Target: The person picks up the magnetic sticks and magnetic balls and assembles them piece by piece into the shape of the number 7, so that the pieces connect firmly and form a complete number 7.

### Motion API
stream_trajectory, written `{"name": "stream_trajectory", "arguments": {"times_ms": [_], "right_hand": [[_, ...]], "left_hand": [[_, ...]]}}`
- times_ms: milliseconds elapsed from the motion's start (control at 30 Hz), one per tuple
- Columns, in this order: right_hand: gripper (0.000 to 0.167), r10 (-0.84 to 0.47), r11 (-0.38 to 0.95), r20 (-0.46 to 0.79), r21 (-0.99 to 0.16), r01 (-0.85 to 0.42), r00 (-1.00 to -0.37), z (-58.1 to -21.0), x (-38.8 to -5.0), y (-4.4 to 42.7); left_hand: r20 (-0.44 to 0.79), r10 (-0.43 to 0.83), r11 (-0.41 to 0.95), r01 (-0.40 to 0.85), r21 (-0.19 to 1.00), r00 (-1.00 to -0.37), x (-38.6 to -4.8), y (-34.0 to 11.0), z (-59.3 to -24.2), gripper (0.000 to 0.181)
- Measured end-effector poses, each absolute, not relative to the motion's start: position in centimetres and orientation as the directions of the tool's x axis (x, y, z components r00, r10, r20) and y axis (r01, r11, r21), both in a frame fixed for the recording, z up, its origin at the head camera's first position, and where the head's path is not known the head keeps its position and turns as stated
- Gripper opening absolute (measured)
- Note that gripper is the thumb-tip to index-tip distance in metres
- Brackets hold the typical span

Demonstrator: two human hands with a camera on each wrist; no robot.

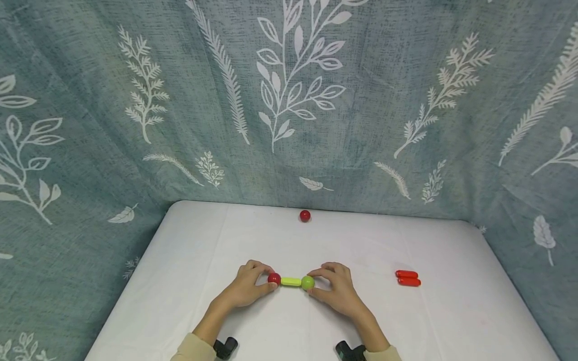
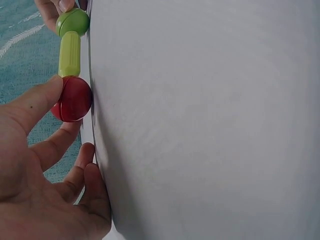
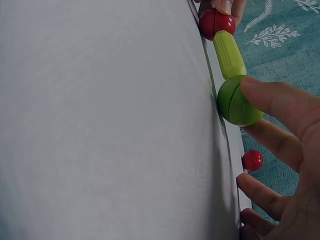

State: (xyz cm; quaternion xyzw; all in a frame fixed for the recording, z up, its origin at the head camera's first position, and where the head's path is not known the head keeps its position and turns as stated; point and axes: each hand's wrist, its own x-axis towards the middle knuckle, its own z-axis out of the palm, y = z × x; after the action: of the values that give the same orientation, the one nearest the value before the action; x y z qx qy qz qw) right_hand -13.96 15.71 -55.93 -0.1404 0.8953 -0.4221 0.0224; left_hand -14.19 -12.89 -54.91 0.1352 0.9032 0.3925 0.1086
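Observation:
A yellow-green ribbed rod lies between a red ball and a green ball, the three in one line near the middle of the table. My left hand pinches the red ball between thumb and index finger. On the other end, my right hand pinches the green ball the same way. Both wrist views show the rod's ends meeting the balls; each ball has a seam round it. In the left wrist view the left hand's other fingers are loosely bent beside the table.
Another red ball sits at the table's back edge. Two red rods lie side by side to the right. A white cloth covers the table, and a leaf-patterned teal curtain hangs behind and at the sides.

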Motion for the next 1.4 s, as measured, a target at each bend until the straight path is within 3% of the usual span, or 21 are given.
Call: {"name": "stream_trajectory", "arguments": {"times_ms": [1000,1400], "right_hand": [[0.031,-0.265,0.615,0.059,-0.758,-0.216,-0.962,-55.6,-13.8,15.9],[0.032,-0.171,0.564,0.083,-0.809,-0.167,-0.982,-53.7,-13.2,19.7]], "left_hand": [[-0.104,0.32,0.655,0.14,0.742,-0.942,-14.2,-12.8,-54.9,0.037],[-0.116,0.313,0.662,0.128,0.739,-0.943,-14.2,-13.0,-55.1,0.04]]}}
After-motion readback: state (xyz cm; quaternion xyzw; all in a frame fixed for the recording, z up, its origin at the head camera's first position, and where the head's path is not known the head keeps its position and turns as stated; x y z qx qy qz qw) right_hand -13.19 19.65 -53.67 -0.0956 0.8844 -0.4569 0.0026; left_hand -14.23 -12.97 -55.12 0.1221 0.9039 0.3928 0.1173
